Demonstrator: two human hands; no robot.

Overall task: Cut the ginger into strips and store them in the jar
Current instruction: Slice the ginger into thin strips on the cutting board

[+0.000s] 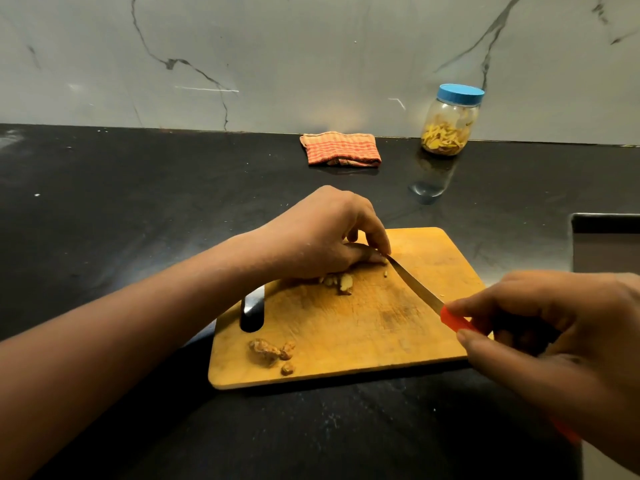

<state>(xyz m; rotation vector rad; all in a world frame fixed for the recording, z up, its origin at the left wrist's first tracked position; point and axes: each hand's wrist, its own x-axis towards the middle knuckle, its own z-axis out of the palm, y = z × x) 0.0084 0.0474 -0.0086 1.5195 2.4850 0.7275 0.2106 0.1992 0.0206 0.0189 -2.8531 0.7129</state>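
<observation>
Ginger (341, 283) lies on the board (363, 337), pinned under the curled fingers of the left hand (322, 233), the right hand (554, 341) gripping the knife (420, 289) whose tip meets those fingertips, with the lidded jar (450, 121) well behind.

Most of the ginger (343, 284) lies hidden under the fingers of the left hand (322, 233); the knife (417, 285) tip vanishes behind them; its orange handle is largely buried in the fingers of the right hand (554, 341); a speck (385, 273) beside the left fingertips is too small to identify.
</observation>
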